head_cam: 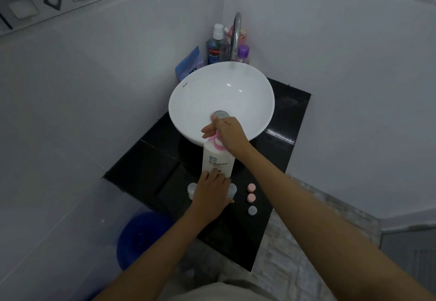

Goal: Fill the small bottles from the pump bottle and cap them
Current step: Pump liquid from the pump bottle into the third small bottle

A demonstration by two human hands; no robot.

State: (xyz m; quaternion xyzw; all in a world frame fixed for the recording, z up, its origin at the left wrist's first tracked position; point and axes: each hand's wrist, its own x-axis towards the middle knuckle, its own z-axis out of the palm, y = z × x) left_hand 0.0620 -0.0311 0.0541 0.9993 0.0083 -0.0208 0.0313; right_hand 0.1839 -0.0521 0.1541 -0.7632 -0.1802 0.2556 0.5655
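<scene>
a white-tiled corner holds a black table (146,170) with a white basin (245,102) at mid frame. just below it stands the pump bottle (218,160); the right hand (230,133) presses its pink pump, fingers curled over it. the left hand (212,192) touches the bottle's base, fingers relaxed. small bottles (192,189) flank that hand; three caps (251,198) lie lower right.

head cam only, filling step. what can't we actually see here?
- Head view: the left hand covers whatever sits under the pump bottle; a small bottle in its grip can't be confirmed.
- The right hand hides most of the pink pump head, so nozzle direction and flow are unreadable.
- Two clear small bottles beside the left hand: fill level too small and blurred.
- Blue bucket shows only dimly through the translucent panel.
</scene>
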